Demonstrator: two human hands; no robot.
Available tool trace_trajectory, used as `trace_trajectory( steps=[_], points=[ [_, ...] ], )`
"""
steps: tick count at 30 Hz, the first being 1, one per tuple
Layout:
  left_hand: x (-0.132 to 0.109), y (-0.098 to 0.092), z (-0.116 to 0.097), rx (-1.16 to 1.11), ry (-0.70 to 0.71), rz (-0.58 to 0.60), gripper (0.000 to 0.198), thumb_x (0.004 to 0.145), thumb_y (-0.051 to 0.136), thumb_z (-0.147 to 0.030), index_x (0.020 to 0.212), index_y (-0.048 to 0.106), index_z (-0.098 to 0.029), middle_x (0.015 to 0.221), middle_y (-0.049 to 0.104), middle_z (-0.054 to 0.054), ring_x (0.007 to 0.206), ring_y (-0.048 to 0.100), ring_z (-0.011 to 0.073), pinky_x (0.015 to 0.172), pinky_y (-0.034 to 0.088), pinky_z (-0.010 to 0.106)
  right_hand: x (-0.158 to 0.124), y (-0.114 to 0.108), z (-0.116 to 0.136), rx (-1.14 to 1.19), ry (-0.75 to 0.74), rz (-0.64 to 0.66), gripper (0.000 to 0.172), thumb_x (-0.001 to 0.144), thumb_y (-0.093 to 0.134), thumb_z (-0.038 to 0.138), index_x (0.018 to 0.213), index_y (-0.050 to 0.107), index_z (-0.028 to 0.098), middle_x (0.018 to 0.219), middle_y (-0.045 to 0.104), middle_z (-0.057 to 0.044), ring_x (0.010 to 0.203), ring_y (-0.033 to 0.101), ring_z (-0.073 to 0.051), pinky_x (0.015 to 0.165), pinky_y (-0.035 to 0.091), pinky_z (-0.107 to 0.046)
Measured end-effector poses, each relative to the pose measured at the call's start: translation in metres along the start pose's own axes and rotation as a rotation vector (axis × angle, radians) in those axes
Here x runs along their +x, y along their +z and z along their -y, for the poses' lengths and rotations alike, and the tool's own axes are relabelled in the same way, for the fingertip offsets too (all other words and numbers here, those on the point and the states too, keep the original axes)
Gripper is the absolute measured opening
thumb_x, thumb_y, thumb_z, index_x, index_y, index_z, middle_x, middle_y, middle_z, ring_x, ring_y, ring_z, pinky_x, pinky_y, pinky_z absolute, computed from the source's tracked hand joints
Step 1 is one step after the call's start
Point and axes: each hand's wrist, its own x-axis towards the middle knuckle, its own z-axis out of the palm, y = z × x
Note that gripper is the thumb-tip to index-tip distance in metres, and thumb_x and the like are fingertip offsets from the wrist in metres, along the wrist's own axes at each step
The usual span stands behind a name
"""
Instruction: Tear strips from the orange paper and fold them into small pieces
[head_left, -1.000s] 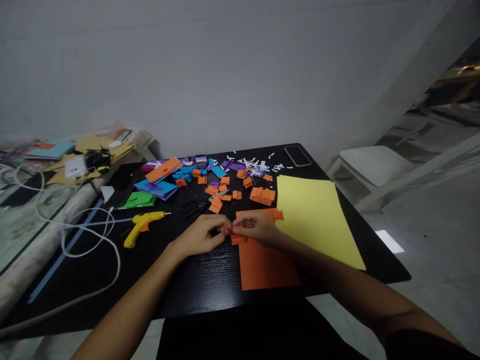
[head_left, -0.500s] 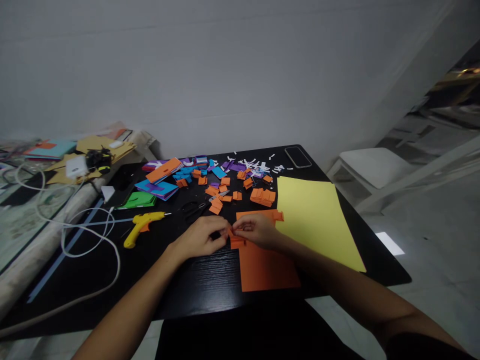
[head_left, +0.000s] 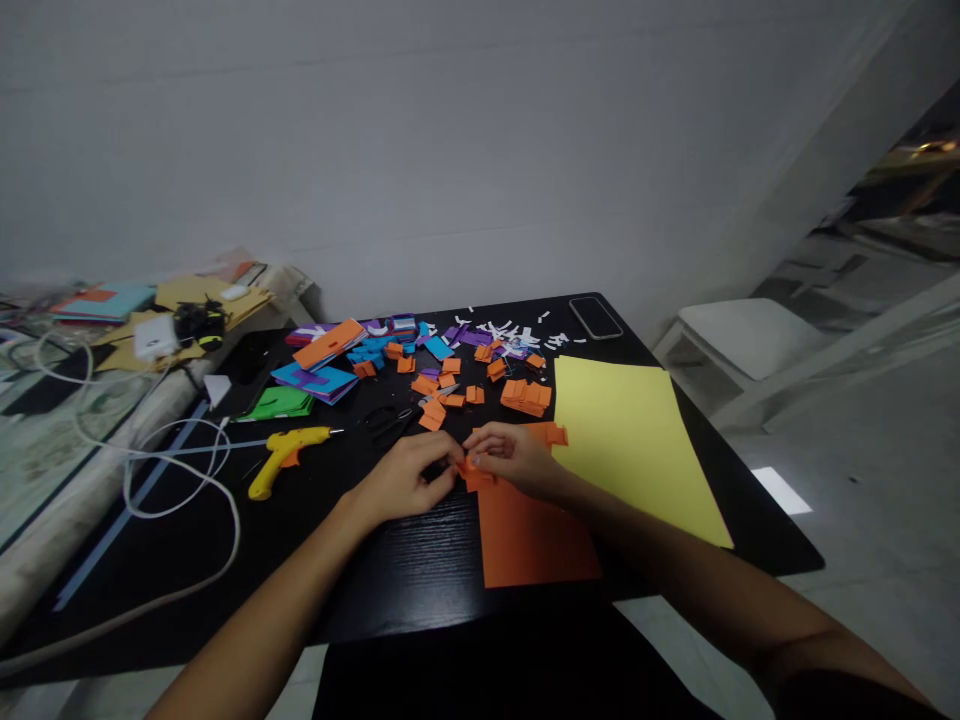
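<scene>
near the front edge of the desk (head_left: 409, 585), the left hand (head_left: 405, 476) and right hand (head_left: 517, 462), each grip nearly closed, pinch a folded orange paper (head_left: 475, 477) over the orange sheet (head_left: 532, 545)'s left edge, probably to steady it from both sides.

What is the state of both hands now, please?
Left hand: closed, pinching a small orange paper piece.
Right hand: closed, pinching the same piece.

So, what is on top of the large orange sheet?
The right hand is over the orange sheet, with a small orange piece at its fingertips; a folded tab is at the upper right corner. What the hand covers is hidden.
</scene>
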Motion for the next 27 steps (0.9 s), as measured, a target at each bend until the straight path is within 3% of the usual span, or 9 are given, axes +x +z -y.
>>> trace_trajectory(
  steps=[4, 8, 15, 27],
  points=[
    [-0.001, 0.002, 0.000, 0.036, 0.016, -0.051, 0.017, 0.082, 0.055, -0.007, 0.093, 0.063, -0.018, 0.084, 0.068, 0.003, 0.074, 0.063, 0.0142, 0.069, 0.049, 0.024, 0.001, -0.002, 0.003, -0.006, 0.026, -0.026, 0.028, 0.071, 0.079, 0.032, 0.093, 0.072, 0.017, 0.081, 0.073, -0.003, 0.066, 0.063, -0.013, 0.059, 0.045, -0.025],
    [-0.001, 0.001, -0.001, 0.077, 0.036, -0.098, 0.015, 0.083, 0.054, -0.008, 0.092, 0.062, -0.018, 0.081, 0.067, 0.002, 0.073, 0.063, 0.0144, 0.069, 0.049, 0.025, 0.003, -0.006, 0.007, -0.025, 0.025, -0.064, 0.023, 0.070, 0.078, 0.034, 0.085, 0.073, 0.016, 0.081, 0.073, -0.005, 0.072, 0.065, -0.016, 0.064, 0.048, -0.027],
    [0.001, -0.001, -0.002, 0.080, 0.076, -0.029, 0.016, 0.087, 0.053, -0.009, 0.094, 0.063, -0.019, 0.095, 0.068, 0.006, 0.087, 0.065, 0.0166, 0.079, 0.052, 0.028, 0.003, -0.005, 0.010, -0.102, 0.008, 0.016, 0.025, 0.073, 0.075, 0.039, 0.079, 0.074, 0.016, 0.079, 0.073, -0.005, 0.071, 0.064, -0.016, 0.066, 0.048, -0.028],
    [-0.001, 0.001, -0.001, 0.017, 0.058, -0.050, 0.018, 0.080, 0.055, -0.006, 0.087, 0.067, -0.018, 0.083, 0.073, 0.003, 0.072, 0.068, 0.0141, 0.069, 0.052, 0.024, -0.001, -0.004, 0.014, -0.219, -0.040, 0.034, 0.023, 0.079, 0.072, 0.037, 0.084, 0.076, 0.015, 0.076, 0.072, -0.004, 0.064, 0.059, -0.014, 0.058, 0.044, -0.025]
  ],
)
